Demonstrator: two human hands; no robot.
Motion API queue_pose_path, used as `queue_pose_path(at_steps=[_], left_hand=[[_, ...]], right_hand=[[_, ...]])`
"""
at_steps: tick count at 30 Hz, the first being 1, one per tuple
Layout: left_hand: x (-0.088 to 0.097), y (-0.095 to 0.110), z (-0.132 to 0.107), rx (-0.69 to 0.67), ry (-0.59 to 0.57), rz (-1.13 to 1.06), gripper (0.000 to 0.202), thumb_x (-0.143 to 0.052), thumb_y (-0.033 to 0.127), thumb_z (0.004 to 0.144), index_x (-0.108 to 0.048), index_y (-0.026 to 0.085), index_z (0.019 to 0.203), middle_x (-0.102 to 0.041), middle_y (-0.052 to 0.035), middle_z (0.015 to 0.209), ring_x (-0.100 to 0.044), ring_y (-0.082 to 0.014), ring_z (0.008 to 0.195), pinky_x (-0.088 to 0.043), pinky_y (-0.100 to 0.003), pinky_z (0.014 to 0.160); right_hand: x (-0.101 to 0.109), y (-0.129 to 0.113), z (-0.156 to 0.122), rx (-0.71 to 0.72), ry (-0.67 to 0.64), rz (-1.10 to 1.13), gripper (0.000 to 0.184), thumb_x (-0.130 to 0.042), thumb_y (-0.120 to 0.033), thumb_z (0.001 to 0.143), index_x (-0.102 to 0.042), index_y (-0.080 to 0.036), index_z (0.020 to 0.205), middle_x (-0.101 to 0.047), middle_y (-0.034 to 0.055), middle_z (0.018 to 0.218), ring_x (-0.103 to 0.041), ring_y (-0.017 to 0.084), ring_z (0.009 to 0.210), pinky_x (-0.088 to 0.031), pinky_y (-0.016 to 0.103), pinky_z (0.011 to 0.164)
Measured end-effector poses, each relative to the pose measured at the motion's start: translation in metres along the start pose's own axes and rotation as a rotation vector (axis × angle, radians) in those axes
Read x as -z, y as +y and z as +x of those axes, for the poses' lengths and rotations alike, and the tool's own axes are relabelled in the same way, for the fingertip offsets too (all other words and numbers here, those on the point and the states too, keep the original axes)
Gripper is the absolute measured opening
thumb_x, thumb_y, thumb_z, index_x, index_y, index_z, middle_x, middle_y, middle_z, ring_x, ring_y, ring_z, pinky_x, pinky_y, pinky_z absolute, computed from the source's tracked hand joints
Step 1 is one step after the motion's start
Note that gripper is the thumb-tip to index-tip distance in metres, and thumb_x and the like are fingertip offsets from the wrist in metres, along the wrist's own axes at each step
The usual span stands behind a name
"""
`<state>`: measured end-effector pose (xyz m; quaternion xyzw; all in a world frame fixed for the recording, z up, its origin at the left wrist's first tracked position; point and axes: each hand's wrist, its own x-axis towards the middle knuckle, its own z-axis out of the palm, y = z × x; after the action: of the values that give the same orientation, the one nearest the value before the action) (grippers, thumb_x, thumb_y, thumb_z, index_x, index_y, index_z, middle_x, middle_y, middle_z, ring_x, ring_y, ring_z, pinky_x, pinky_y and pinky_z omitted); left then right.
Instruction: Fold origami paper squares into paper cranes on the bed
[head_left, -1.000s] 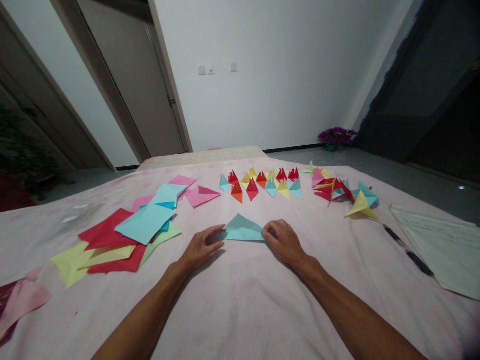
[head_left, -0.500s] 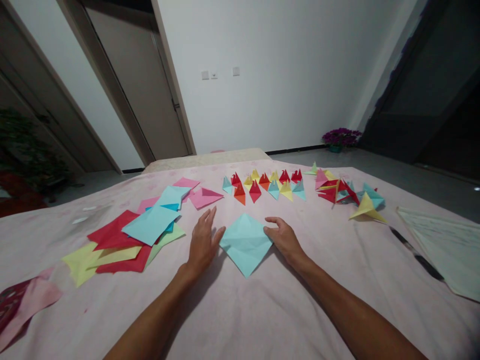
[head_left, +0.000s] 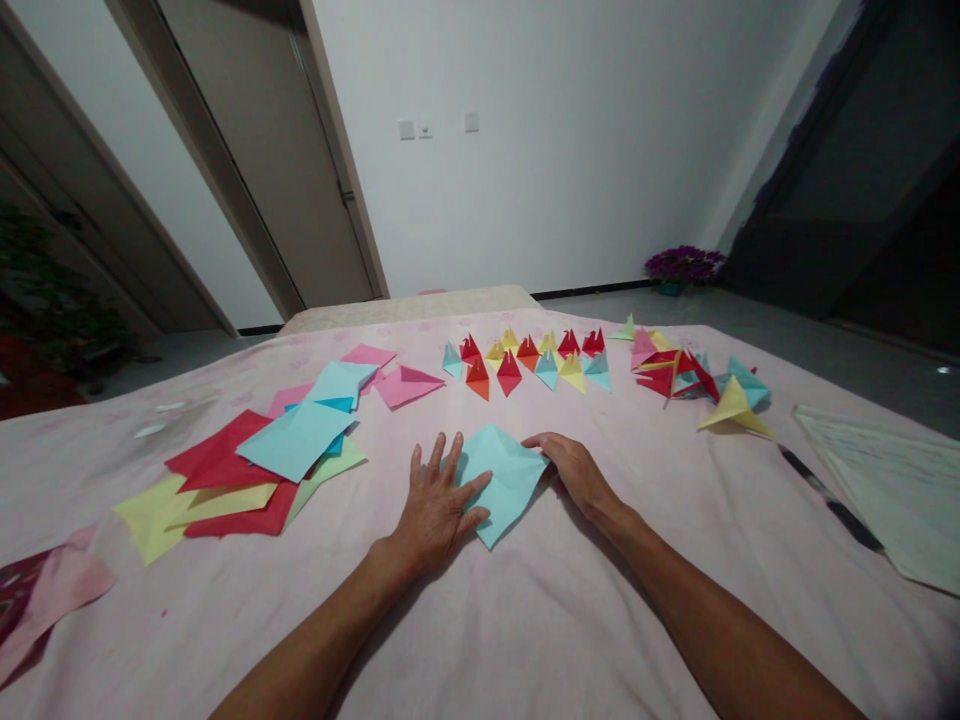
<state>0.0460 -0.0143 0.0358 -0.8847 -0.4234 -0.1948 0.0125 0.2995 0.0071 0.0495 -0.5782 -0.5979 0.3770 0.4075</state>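
A creased light-blue square of origami paper (head_left: pixel 501 480) lies in front of me, one corner pointing toward me. My left hand (head_left: pixel 442 500) rests with spread fingers on its left part, pressing it against the cloth. At the right corner, my right hand (head_left: pixel 577 472) pinches the edge between thumb and fingers, and that corner is slightly raised. The thumb of this hand is mostly hidden. Beyond the sheet stand rows of small folded paper cranes (head_left: pixel 509 372) in red, orange, yellow and light blue.
To the left lies a spread of loose coloured paper sheets (head_left: pixel 300 440). Folded coloured paper pieces (head_left: pixel 731 408) are heaped at the right, near a black pen (head_left: pixel 831 500) and a pale written sheet (head_left: pixel 892 500). A pink cloth (head_left: pixel 600 620) covers the table.
My left hand has moved right from beside the light-blue paper onto it, fingers spread. My right hand has closed on the right corner and lifted it a little.
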Motion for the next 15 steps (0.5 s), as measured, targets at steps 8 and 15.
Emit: queue_pose_path(at_steps=[8,15], left_hand=[[0.019,-0.023,0.002,0.569,0.081,0.059,0.036,-0.049,0.042,0.093,-0.066,0.021,0.118,-0.051,-0.0175,0.136,-0.032,-0.0355,0.136,-0.021,-0.054,0.109],[0.02,-0.024,0.008,0.699,-0.117,-0.01,0.028,-0.054,0.042,0.084,-0.067,0.019,0.091,-0.056,-0.0105,0.105,-0.048,-0.0301,0.107,-0.032,-0.044,0.094]], right_hand=[[0.014,-0.013,0.0,-0.167,-0.202,0.205,0.062,-0.05,-0.018,0.064,-0.061,-0.02,0.125,-0.065,0.0014,0.072,-0.056,0.013,0.058,-0.034,0.02,0.046],[0.023,-0.005,-0.002,-0.038,-0.425,0.222,0.074,-0.057,-0.01,0.064,-0.054,-0.023,0.137,-0.069,0.0046,0.095,-0.062,0.014,0.075,-0.044,0.022,0.062]])
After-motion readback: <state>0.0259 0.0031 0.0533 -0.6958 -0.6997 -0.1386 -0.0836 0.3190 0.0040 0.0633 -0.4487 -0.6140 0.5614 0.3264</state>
